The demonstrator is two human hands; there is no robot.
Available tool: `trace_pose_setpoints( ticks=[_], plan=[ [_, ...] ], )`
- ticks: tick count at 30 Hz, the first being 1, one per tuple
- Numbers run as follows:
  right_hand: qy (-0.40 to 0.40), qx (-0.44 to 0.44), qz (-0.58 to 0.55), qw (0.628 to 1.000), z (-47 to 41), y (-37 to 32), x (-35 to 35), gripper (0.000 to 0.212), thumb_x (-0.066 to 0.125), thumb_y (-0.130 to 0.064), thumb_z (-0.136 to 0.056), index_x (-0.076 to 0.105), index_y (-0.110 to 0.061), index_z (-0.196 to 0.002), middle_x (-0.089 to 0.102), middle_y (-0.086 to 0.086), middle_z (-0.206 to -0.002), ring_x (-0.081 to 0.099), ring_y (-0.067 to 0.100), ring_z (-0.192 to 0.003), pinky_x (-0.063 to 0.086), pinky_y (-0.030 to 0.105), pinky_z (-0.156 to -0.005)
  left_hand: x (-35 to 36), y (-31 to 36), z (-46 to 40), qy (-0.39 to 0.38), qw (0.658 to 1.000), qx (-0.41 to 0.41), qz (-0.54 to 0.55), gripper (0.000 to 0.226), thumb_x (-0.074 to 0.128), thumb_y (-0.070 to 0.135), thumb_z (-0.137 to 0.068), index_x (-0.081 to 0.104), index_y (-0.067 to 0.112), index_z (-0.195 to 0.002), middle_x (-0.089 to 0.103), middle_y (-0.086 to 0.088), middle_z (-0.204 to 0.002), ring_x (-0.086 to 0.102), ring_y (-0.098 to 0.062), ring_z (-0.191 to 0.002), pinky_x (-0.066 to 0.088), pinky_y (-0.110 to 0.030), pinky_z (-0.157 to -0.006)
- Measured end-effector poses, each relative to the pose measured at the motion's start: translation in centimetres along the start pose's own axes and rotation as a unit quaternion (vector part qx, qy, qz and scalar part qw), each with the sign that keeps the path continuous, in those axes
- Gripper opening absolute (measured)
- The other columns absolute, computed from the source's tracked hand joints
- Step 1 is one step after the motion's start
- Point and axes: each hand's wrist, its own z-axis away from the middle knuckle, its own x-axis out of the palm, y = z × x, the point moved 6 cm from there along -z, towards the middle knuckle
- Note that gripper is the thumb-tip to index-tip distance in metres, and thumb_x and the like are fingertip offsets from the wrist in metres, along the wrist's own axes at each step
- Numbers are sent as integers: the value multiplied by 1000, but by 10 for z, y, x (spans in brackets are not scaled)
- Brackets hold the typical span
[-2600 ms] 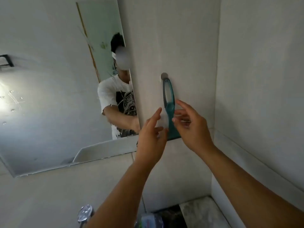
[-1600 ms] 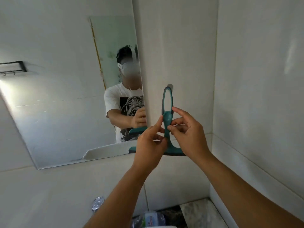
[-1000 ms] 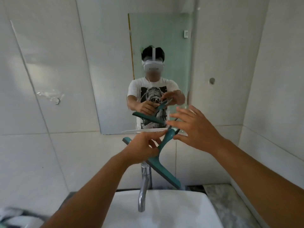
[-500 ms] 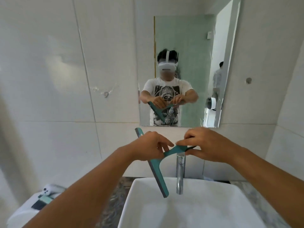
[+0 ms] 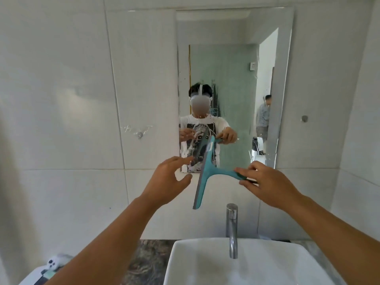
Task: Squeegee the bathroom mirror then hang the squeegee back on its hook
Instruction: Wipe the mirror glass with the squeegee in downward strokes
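Observation:
A teal squeegee (image 5: pixel 204 171) hangs in the air in front of the lower edge of the wall mirror (image 5: pixel 230 79). Its blade stands almost upright and its handle points right. My right hand (image 5: pixel 265 185) is shut on the handle's end. My left hand (image 5: pixel 169 183) is just left of the blade, fingers spread, apart from it. The mirror glass shows streaks and drips in its lower left part. A small round metal hook (image 5: pixel 304 118) sits on the tiled wall to the right of the mirror.
A chrome tap (image 5: pixel 232 229) rises over a white basin (image 5: pixel 205 264) directly below the squeegee. A second wall fixture (image 5: pixel 139 134) is left of the mirror. A white controller (image 5: pixel 54 263) lies on a white surface at lower left. The mirror reflects another person in a doorway.
The squeegee came off the hook and was carried left to the mirror. My left hand let go of the blade and opened; the right hand keeps the handle, and the blade rose upright.

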Motion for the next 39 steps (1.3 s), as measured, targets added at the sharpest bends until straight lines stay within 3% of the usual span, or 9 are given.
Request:
trace_pose_setpoints(
  ticks=[4,12,20,26,34,39],
  plan=[
    [67,40,-3,997,-17,8,-18,41,60,-39,-90,57,-38,-131,50,-7,-87,52,11,-57,30,17,-48,-9,-13,-10,57,998,-35,21,54,70,27,-91,52,28,-142,60,5,-130,50,-6,-113,41,-24,-94],
    [144,54,3,988,-76,20,-51,46,55,-35,-93,49,-37,-139,44,-4,-92,48,13,-59,39,26,-52,-8,-43,-54,98,992,-69,24,56,66,25,-94,46,32,-145,54,2,-139,49,-16,-126,37,-24,-100],
    [187,26,28,982,-160,34,-86,45,50,-38,-95,45,-38,-140,49,1,-104,55,20,-71,49,34,-60,12,-78,-100,23,993,2,-117,76,77,34,-85,36,40,-149,24,0,-163,20,-25,-149,30,-46,-116],
    [228,-23,54,972,-226,27,-119,47,52,-33,-96,44,-33,-142,43,1,-98,51,20,-74,54,39,-66,26,-120,-136,1,967,45,-250,110,76,48,-81,-7,46,-154,-19,7,-164,-18,-22,-151,3,-40,-117],
    [227,-86,92,966,-308,8,-147,45,49,-31,-97,43,-38,-141,47,8,-102,52,26,-80,51,42,-73,45,-150,-152,-19,963,63,-260,117,72,63,-76,-15,45,-153,-24,6,-164,-26,-22,-149,4,-47,-124],
    [225,-106,81,965,-336,6,-157,44,48,-29,-98,45,-39,-140,43,3,-101,49,23,-84,47,39,-77,58,-160,-151,-20,961,77,-266,121,70,67,-74,-22,46,-150,-35,4,-160,-39,-21,-143,-11,-48,-119]
  ],
)
